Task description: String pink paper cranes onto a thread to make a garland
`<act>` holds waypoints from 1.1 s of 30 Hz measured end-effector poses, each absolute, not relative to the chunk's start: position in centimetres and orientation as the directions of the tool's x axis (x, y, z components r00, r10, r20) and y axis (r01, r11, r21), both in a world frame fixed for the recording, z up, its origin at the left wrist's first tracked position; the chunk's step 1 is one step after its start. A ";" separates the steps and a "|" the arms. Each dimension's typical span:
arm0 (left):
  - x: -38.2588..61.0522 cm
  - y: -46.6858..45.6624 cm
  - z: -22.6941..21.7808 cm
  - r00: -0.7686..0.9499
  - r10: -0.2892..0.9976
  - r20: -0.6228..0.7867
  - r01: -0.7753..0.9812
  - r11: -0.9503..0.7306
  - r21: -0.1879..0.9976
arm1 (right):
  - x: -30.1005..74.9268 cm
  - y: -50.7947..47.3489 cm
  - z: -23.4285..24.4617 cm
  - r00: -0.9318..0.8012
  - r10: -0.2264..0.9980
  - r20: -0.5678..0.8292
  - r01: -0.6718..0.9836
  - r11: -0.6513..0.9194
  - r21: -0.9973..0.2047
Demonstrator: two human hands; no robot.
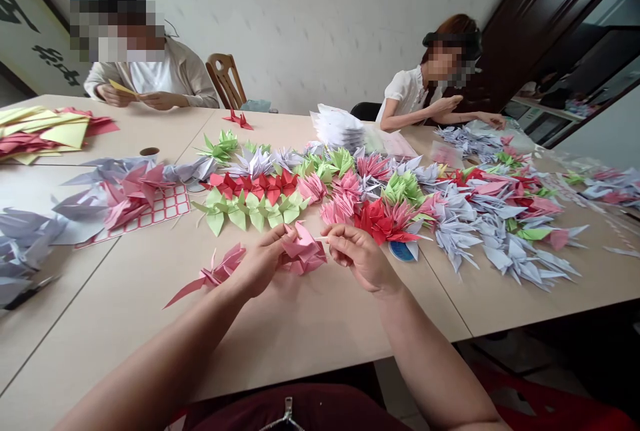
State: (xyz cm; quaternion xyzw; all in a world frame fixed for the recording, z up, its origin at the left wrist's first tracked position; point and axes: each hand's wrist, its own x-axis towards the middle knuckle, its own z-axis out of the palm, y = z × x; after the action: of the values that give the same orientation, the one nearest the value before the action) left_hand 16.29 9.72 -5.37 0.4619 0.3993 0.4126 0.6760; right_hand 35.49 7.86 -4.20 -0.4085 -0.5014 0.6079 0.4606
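My left hand [265, 258] is closed on a pink folded paper crane [306, 251], held just above the near side of the table. My right hand [357, 252] pinches a thin white strand [321, 238] that meets the crane's right side; whether it is thread or a stick I cannot tell. More pink folded paper [225, 270] lies left of my left hand, partly hidden by it. Just beyond my hands are a row of light green cranes [253, 210] and a row of red ones [255, 186]. A red cluster [377, 221] lies beyond my right hand.
Heaps of pale lilac cranes [520, 258] cover the table's right side, and others [30, 238] lie left. Yellow and red paper [60, 128] is stacked far left. Plastic bags [337, 126] stand at the back. Two people sit across, one holding yellow paper [121, 87].
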 end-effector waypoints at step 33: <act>16.0 10.2 -5.6 0.615 0.769 -0.177 -0.449 0.525 0.723 | 33.5 9.2 -3.6 -0.275 0.961 -0.039 -0.642 -0.214 -0.736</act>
State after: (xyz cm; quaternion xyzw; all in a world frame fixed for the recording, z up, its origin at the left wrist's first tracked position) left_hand 15.96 10.21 -5.57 0.3245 0.2462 0.3635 0.8378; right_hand 33.49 9.24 -3.65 -0.2567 -0.3104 0.7356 0.5447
